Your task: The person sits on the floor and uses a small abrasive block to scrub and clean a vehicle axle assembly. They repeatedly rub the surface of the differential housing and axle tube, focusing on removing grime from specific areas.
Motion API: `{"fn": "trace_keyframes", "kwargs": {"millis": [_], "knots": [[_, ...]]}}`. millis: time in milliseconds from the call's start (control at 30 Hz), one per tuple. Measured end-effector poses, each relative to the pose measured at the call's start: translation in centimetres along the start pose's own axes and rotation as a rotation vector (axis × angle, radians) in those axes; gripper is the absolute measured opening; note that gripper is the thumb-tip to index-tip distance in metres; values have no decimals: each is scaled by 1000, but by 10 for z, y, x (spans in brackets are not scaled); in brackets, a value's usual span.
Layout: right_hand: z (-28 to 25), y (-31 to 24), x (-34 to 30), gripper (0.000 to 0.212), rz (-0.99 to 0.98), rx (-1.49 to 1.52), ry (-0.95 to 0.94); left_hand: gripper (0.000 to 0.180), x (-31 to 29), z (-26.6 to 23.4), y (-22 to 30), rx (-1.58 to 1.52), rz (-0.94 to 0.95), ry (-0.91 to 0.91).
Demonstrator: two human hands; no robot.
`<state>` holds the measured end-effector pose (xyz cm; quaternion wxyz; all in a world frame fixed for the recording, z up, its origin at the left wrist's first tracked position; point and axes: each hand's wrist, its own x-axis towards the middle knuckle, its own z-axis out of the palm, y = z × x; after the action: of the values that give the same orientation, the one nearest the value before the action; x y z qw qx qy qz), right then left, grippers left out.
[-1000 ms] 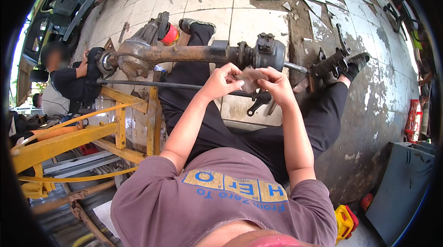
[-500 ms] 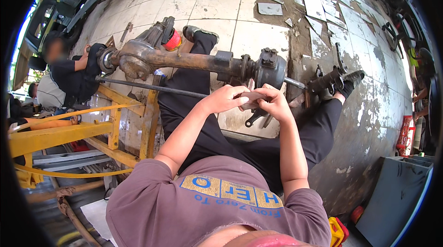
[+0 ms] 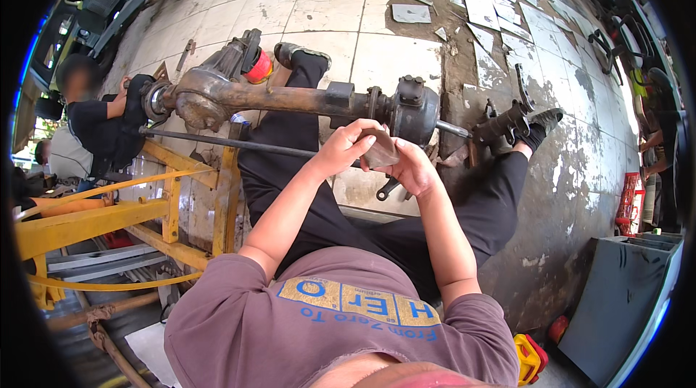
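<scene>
My left hand (image 3: 346, 150) pinches a folded brownish-grey sheet that looks like sandpaper (image 3: 380, 153), with the thumb in front and the fingers along its top edge. At its right edge my right hand (image 3: 415, 168) also grips it, palm partly turned up and fingers curled. Both hands are just in front of a big rusty axle housing (image 3: 279, 98), which lies crosswise between my legs. Its dark round hub end (image 3: 415, 116) is right beyond the sheet. Below the hands a small dark metal lug with a hole (image 3: 384, 192) shows.
A long thin rod (image 3: 239, 143) runs along the axle's near side. To the left is a yellow metal frame (image 3: 101, 225); beyond it a person (image 3: 105, 109) sits near the axle's end. A dark metal part (image 3: 504, 125) rests by my right foot. Broken tiles (image 3: 478, 7) lie far right.
The sheet has been turned so its broad face shows. My left hand has moved to its top edge, and my right hand has opened somewhat and rolled palm up. The view has shifted slightly.
</scene>
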<state>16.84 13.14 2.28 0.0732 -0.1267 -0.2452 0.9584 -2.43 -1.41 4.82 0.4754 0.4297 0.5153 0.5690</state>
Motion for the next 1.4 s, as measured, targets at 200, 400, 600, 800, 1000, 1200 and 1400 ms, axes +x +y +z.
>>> {"fn": "trace_keyframes", "kwargs": {"millis": [200,400,600,800,1000,1200,1400], "knots": [[-15,9,4,12,-173,-92,24,28,4,0,9,189,29,70],[-9,-3,4,20,-411,-791,334,27,7,4,15,684,39,150],[2,6,6,24,-632,-698,194,27,11,20,-9,675,239,331],[8,-3,-8,9,-446,-766,157,26,5,16,-16,557,361,177],[-13,-30,-22,19,-493,-888,342,22,14,-13,-4,595,412,218],[-42,-71,-37,29,-793,-807,593,30,39,-52,-20,844,373,394],[-63,-59,-21,37,-960,-1398,721,35,57,-99,-47,995,463,606]]}}
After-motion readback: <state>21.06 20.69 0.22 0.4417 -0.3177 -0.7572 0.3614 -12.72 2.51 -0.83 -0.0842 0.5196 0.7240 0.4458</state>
